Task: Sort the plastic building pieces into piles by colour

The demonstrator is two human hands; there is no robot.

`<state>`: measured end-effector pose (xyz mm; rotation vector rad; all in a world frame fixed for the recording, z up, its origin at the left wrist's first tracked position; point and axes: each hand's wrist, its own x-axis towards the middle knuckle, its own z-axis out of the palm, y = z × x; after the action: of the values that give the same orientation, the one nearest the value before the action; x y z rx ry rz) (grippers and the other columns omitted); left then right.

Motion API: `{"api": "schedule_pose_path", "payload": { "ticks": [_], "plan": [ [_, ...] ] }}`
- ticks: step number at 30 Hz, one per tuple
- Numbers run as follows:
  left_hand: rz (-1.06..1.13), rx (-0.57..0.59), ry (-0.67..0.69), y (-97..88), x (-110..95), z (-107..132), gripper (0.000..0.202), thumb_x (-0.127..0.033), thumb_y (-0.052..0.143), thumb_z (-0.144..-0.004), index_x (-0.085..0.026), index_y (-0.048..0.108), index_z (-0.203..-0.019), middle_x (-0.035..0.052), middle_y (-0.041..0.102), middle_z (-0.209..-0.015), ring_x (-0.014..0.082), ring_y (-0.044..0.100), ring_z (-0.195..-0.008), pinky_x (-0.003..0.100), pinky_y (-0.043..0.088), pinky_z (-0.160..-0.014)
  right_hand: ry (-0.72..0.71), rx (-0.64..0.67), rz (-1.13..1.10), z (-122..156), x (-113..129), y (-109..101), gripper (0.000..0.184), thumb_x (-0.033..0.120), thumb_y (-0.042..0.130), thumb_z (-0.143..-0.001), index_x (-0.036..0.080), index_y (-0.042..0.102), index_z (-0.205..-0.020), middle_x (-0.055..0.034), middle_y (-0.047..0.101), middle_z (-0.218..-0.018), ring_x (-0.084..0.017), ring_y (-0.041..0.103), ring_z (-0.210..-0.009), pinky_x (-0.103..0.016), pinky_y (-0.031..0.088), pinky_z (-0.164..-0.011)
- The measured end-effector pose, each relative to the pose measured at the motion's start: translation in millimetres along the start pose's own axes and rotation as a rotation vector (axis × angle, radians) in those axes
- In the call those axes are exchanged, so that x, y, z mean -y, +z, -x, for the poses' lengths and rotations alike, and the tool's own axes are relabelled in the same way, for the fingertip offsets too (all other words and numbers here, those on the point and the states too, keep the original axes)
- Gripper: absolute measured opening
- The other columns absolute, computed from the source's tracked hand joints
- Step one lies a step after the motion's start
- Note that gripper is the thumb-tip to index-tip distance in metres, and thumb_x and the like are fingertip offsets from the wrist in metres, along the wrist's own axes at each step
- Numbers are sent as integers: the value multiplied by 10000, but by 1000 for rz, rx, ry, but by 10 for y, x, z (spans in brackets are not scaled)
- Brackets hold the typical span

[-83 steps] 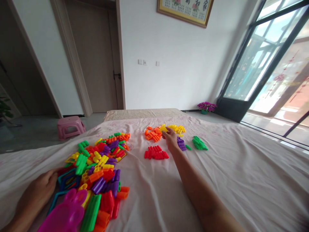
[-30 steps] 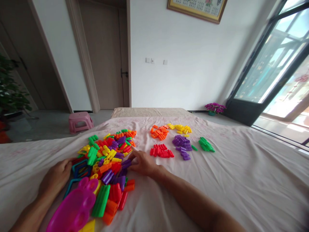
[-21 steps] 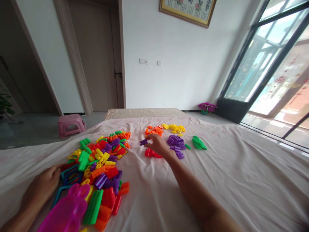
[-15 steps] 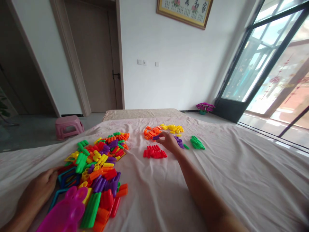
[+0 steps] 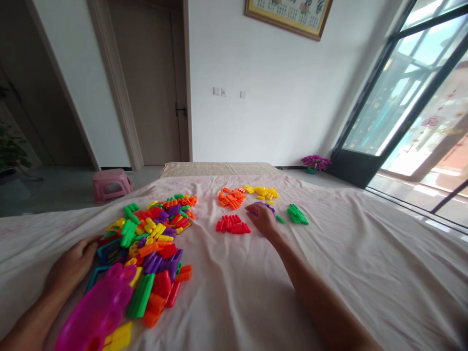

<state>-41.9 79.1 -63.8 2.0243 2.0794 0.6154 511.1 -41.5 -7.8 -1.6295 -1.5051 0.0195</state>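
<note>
My left hand (image 5: 73, 261) rests at the left edge of a mixed heap of plastic tube blocks (image 5: 157, 231). Its fingers are curled together beside blue frame-shaped pieces (image 5: 109, 252); what they hold, if anything, is hidden. Over a small group of purple tube blocks (image 5: 268, 206) is my right hand (image 5: 262, 220), its fingers closed, with purple showing at the fingertips. Close by lie sorted groups: red blocks (image 5: 233, 224), orange blocks (image 5: 232, 199), yellow blocks (image 5: 266, 193) and green blocks (image 5: 297, 214). A single green block (image 5: 280, 219) lies beside the purple ones.
A translucent magenta plastic container (image 5: 93, 312) stands at the near left, with a yellow piece (image 5: 119, 336) beside it. A pale wrinkled cloth (image 5: 226, 292) covers the table. Beyond it are a pink stool (image 5: 112, 184) and a pot of magenta flowers (image 5: 315, 163).
My right hand has moved from the orange group to the purple group, carrying a purple tube block. My left hand stays at the heap. The view has shifted slightly.
</note>
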Motion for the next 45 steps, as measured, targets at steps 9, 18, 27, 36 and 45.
{"api": "schedule_pose_path", "payload": {
  "ticks": [9, 18, 27, 36, 45],
  "plan": [
    [42, 38, 136, -56, 149, 362, 645, -415, 221, -955, -14, 384, -1434, 180, 491, -1457, 216, 465, -1337, 285, 322, -1113, -446, 531, -124, 552, 1163, 854, 561, 201, 687, -764, 215, 567, -1312, -105, 643, -1242, -256, 581, -1149, -395, 450, -975],
    [-160, -41, 221, 59, 264, 608, 576, -406, 282, -913, -106, 536, -1334, 152, 524, -1422, 240, 472, -1319, 359, 297, -1144, -448, 596, -140, 842, 1378, 956, 339, 110, 536, -821, 220, 666, -1114, -32, 714, -1055, -186, 637, -993, -291, 444, -920],
    [-205, -86, 211, -13, 170, 657, 539, -371, 291, -928, -87, 576, -1285, 160, 606, -1321, 247, 554, -1211, 356, 379, -1072, -476, 592, -12, 937, 1460, 836, 388, 405, 684, -806, 246, 665, -1159, -35, 711, -936, -208, 617, -897, -321, 423, -846],
    [-223, -81, 171, -21, 137, 682, 555, -416, 305, -924, -98, 584, -1281, 163, 614, -1305, 276, 568, -1178, 392, 398, -1043, -367, 657, -236, 805, 1346, 796, 376, 251, 759, -698, 261, 712, -1071, -1, 668, -903, -129, 610, -751, -223, 458, -688],
    [-207, -88, 121, -25, 113, 677, 561, -446, 337, -898, -114, 604, -1263, 149, 624, -1303, 269, 576, -1190, 378, 399, -1050, 226, 78, -496, 168, 558, 565, 305, 359, 654, -719, 132, 705, -916, -49, 681, -753, -173, 625, -663, -268, 497, -583]
  ]
}}
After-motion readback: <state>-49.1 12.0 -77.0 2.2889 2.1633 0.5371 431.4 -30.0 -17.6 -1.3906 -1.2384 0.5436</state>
